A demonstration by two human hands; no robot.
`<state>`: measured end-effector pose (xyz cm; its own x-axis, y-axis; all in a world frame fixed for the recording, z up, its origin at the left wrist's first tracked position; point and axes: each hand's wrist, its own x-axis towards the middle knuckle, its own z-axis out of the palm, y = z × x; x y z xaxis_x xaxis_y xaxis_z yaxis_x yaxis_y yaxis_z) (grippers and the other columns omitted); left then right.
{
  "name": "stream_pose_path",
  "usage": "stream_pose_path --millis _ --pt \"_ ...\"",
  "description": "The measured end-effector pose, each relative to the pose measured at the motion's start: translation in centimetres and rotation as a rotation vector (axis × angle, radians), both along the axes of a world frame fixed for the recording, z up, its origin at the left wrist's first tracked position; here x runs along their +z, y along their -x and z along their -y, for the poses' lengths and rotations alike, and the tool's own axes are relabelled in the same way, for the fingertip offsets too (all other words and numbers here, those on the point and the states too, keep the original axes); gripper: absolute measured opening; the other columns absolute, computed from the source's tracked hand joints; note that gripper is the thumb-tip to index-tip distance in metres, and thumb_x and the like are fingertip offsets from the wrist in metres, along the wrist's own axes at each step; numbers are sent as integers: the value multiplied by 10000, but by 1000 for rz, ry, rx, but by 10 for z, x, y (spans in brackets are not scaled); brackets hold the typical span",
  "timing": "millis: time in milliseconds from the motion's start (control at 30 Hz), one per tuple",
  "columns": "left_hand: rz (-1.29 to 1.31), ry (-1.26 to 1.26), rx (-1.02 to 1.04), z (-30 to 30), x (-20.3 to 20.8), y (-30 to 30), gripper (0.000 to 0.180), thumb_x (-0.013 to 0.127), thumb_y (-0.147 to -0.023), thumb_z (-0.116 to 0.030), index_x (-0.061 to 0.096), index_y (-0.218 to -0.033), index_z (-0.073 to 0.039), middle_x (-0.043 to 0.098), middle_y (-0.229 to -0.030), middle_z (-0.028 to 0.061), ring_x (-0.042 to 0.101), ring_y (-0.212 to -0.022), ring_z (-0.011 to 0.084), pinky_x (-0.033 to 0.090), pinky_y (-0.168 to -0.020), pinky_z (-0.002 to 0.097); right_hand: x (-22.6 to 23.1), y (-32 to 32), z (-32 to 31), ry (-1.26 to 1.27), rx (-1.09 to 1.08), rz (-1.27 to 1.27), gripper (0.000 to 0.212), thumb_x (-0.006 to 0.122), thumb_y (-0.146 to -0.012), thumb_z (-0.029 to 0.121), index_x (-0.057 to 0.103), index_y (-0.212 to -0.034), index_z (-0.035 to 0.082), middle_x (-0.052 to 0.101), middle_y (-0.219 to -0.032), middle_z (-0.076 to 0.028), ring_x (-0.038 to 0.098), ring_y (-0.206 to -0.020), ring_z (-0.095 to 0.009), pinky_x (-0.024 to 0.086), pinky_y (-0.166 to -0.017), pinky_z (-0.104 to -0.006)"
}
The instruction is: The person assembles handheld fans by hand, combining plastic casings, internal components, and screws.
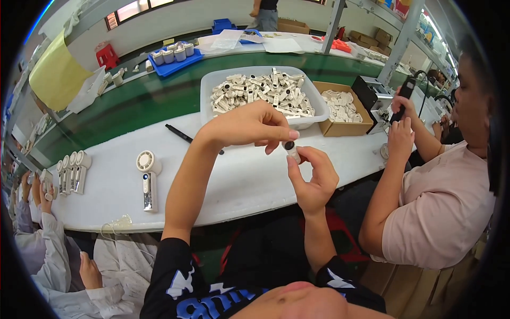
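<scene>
Two bare hands were raised close together above the near part of the white surface (239, 186). The right hand (317, 183) was gripping a small white part (294, 154) between thumb and fingertips, with its dark round end (288, 145) upward. The left hand (239, 125) arched over it, fingers loosely bent and thumb near that end; whether it pinched or merely hovered could not be told. Judging by looks, the part was light and stiff, probably hard plastic, and its smooth, rounded sides might have been a little slippery. The pale body seemed the best place for a light fingertip hold, leaving the dark end free, since that might have marked easily. Its lower portion was covered by the right hand's fingers, and its finer details were too small to make out. Beyond the hands, a translucent tub (205, 91) held a heap of similar-looking white pieces (265, 87), too tangled to count and partly masked by the left hand. Left of the tub's near side lay a black pen-like tool (178, 132), its near end hidden behind the left forearm. Farther left, a white handheld fan (154, 183) lay alone; to the tub's right stood a cardboard box (348, 129) of pale pieces.
</scene>
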<state>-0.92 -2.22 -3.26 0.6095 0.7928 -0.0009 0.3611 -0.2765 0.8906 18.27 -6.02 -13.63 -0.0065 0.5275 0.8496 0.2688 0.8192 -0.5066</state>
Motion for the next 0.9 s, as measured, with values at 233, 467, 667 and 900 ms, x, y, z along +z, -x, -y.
stream_pose_path --millis 233,467,667,900 --pt "243 37 9 -5 -1 12 373 612 -957 -365 671 -817 -24 582 -614 8 462 -534 47 346 -496 230 -20 9 -1 185 209 -277 258 686 -835 -64 630 -1087 -67 654 -947 -91 602 -779 -132 501 -711 -256" --pt "778 323 -125 -16 -7 15 496 460 -986 -535 517 -796 -80 499 -707 17 467 -628 132 376 -578 274 -74 11 -27 754 225 -139 271 668 -834 10 651 -1104 -8 636 -777 -42 568 -648 -86 477 -595 -237" --pt "1105 546 -309 -22 -10 14 578 380 -968 -653 435 -793 -105 434 -748 26 428 -680 182 381 -644 302 -72 12 -24 671 218 150 254 669 -810 31 663 -1061 -9 625 -743 -53 558 -615 -98 465 -573 -243" --pt "1160 483 -391 -15 -10 8 204 511 -857 -273 401 -829 -103 435 -779 36 421 -690 168 385 -637 300 -77 10 -24 558 208 199 171 681 -818 43 693 -980 -8 607 -702 -10 517 -596 -52 426 -553 -208"
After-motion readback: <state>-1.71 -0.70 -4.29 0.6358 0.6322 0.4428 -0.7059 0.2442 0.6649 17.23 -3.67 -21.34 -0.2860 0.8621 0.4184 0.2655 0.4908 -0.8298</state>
